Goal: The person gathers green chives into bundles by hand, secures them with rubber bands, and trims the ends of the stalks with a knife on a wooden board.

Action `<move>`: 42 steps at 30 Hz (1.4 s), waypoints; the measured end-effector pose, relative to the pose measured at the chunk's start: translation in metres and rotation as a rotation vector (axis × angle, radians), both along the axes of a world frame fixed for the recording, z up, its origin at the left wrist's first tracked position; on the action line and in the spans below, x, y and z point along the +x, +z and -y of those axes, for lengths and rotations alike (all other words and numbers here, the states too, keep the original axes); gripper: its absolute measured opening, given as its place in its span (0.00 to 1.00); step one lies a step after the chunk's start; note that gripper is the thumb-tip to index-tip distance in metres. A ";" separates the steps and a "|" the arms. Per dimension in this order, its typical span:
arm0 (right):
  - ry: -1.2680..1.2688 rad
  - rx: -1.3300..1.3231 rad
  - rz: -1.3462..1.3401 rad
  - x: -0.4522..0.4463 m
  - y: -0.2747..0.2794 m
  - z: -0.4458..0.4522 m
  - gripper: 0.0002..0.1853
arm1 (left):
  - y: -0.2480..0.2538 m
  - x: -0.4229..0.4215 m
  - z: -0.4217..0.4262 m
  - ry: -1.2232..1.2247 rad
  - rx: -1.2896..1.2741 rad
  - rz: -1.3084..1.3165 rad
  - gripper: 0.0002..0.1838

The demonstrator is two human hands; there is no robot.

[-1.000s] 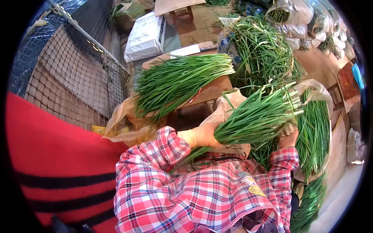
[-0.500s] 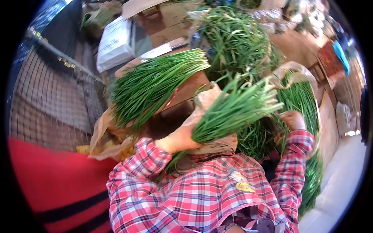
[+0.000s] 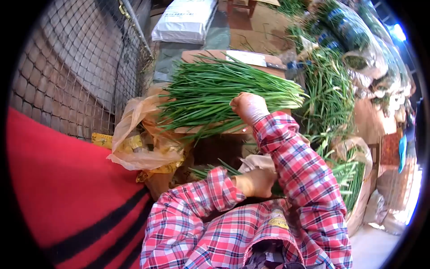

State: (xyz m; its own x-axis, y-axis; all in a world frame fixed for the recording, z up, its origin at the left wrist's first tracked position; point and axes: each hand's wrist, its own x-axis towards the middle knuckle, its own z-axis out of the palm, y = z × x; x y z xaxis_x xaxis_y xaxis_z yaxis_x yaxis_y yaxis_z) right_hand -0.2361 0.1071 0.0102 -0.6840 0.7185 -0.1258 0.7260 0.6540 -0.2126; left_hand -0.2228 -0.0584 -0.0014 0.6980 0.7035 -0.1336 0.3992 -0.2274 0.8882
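Note:
A thick pile of garlic chives (image 3: 215, 89) lies across a wooden board (image 3: 192, 56), pale ends to the right. My right hand (image 3: 248, 106) is closed in a fist at the near side of this pile, touching it; whatever its fingers hold is hidden. Lower down, in front of my body, my left hand (image 3: 257, 181) is wrapped round a bundle of chives (image 3: 347, 172). My right forearm covers the middle of that bundle; its leaf tips show at the left and its pale ends at the right.
A knife (image 3: 274, 66) lies at the board's back right. Beyond stand a white packet (image 3: 186, 20) and a heap of loose greens (image 3: 329, 89). A plastic bag (image 3: 130, 130) hangs at the left near wire mesh (image 3: 67, 80). More chives fill a sack (image 3: 365, 154) at the right.
My right hand has moved from the right-hand sack across to the pile on the board. The left hand keeps its bundle, now lower and behind my right arm. The view has turned rightward.

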 end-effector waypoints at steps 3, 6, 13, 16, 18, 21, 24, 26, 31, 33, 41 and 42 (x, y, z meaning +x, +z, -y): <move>0.055 0.026 0.060 -0.033 -0.022 -0.008 0.09 | -0.013 -0.005 0.003 0.018 0.124 0.000 0.22; 0.088 0.013 0.161 -0.050 -0.031 -0.009 0.12 | -0.034 0.000 0.005 0.011 0.120 0.027 0.22; -0.040 -0.257 -0.028 -0.066 -0.022 -0.007 0.14 | -0.031 -0.012 -0.004 -0.078 0.006 0.005 0.22; 0.051 -0.168 0.045 -0.076 -0.031 -0.004 0.14 | -0.041 -0.008 -0.001 -0.042 -0.035 0.075 0.25; 0.113 -0.092 0.042 -0.075 -0.042 -0.001 0.13 | -0.038 -0.010 0.000 0.021 -0.104 0.152 0.24; 0.094 -0.035 0.054 -0.069 -0.049 0.000 0.10 | -0.039 -0.013 0.002 0.083 -0.088 0.263 0.23; 0.056 -0.099 0.037 -0.068 -0.047 -0.004 0.08 | -0.029 -0.015 -0.002 0.028 -0.133 0.117 0.22; 0.035 -0.124 -0.054 -0.063 -0.047 -0.007 0.08 | -0.029 -0.016 -0.004 0.006 -0.118 0.105 0.22; -0.183 -0.480 -0.389 -0.055 -0.053 -0.013 0.11 | -0.036 -0.013 -0.001 0.037 -0.016 0.156 0.22; -0.268 -0.546 -0.567 -0.054 -0.059 -0.012 0.10 | -0.032 -0.016 -0.003 0.029 -0.019 0.134 0.22; -0.295 -0.927 -0.694 -0.044 0.000 -0.023 0.11 | -0.014 -0.023 -0.008 0.112 -0.148 0.235 0.22; -0.320 -0.959 -0.790 -0.037 0.028 -0.022 0.10 | -0.023 -0.016 -0.008 0.128 -0.061 0.365 0.24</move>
